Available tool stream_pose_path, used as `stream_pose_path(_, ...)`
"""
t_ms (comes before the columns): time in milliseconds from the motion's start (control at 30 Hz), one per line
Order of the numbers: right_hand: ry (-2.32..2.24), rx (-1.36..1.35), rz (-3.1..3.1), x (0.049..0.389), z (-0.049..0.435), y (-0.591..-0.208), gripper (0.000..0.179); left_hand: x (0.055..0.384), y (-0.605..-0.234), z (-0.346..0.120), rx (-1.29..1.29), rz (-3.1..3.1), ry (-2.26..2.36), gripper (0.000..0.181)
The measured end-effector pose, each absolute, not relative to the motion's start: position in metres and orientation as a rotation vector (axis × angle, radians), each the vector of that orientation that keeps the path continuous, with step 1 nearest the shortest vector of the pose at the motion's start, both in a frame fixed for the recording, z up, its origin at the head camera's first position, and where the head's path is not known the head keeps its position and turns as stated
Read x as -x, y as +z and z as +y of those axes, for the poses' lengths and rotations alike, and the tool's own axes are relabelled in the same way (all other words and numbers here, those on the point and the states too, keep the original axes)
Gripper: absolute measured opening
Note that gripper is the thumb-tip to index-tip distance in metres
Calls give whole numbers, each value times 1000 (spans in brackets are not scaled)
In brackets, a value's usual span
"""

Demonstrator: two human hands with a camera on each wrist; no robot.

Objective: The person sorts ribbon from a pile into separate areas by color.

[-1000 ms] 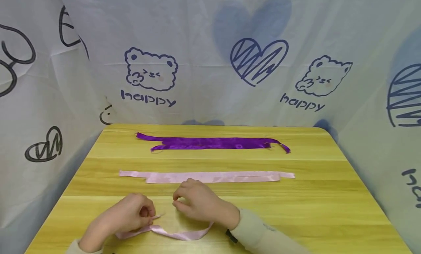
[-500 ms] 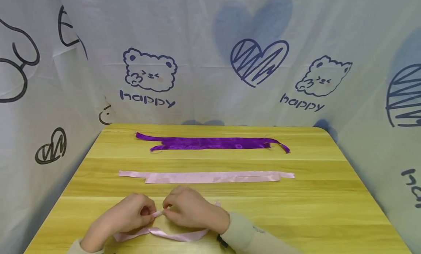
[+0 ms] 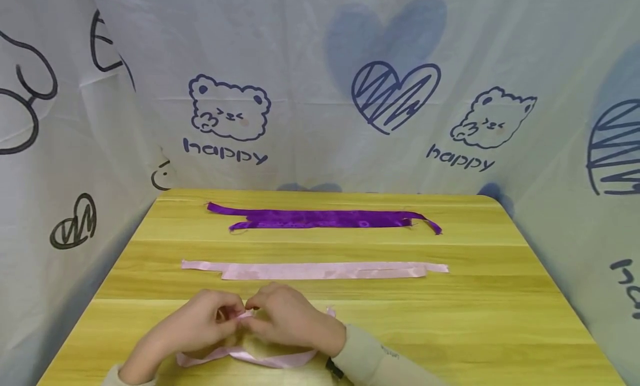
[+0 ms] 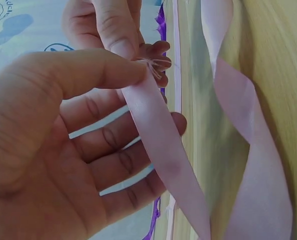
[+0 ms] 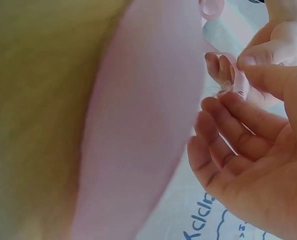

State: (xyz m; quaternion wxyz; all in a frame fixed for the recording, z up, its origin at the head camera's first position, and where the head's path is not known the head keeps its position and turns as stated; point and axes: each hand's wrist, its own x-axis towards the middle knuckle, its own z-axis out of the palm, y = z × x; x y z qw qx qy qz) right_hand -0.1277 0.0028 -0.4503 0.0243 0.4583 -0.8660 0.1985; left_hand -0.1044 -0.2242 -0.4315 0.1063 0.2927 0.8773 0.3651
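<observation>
In the head view my left hand (image 3: 197, 322) and right hand (image 3: 290, 316) meet at the table's near side over a thin pale pink satin ribbon (image 3: 272, 359). The left thumb and forefinger pinch the ribbon (image 4: 161, 132) close to one end, where loose threads fray out; its other fingers spread behind the strip. At that same end, the right thumb and fingertips grip the ribbon, thumb tip beside the left one. From there the rest of the ribbon hangs in a loop and twists along the tabletop, partly hidden under both hands; its other end (image 3: 330, 310) pokes out behind the right wrist.
Pale pink ribbon strips (image 3: 320, 270) lie flat across the wooden table (image 3: 450, 319), just beyond the hands. Farther back are purple ribbon strips (image 3: 325, 219) with loose tails at both sides. A white printed cloth (image 3: 310, 125) hangs around the table's back and sides.
My right hand has come left and down from above the table to the ribbon end in the left hand. Both hands now hold that end, slightly raised. The ribbon strips behind stay put.
</observation>
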Motion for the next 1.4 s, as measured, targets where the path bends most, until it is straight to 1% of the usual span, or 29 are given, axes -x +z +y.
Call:
stream_pose_path(167, 797, -1462, -2700, 128, 6, -452, 20, 102, -433, -221, -878, 2604, 1109, 12)
stream_pose_path(267, 876, -1456, -2711, 128, 8, -455, 19, 100, -434, -219, -886, 2611, 1115, 10)
stream_pose_path(533, 865, -1547, -2652, 129, 11, -459, 16, 99, -436, -220, -837, 2582, 1141, 9)
stream_pose_path(667, 933, -1520, -2684, 131, 17, -458, 15, 98, -435, -223, -809, 2549, 1173, 7)
stream_pose_path(833, 1032, -1497, -2659, 134, 25, -455, 18, 98, -434, -224, -785, 2540, 1197, 11)
stream_pose_path(1100, 1175, -1369, -2567, 135, 31, -453, 14, 100, -434, -220, -785, 2462, 1238, 18)
stream_pose_path(1267, 1187, -1274, -2658, 134, 29, -449, 18, 102, -434, -216, -844, 2435, 1279, 16)
stream_pose_path(1400, 1132, -1334, -2730, 133, 26, -446, 26, 103, -433, -212, -863, 2426, 1319, 12)
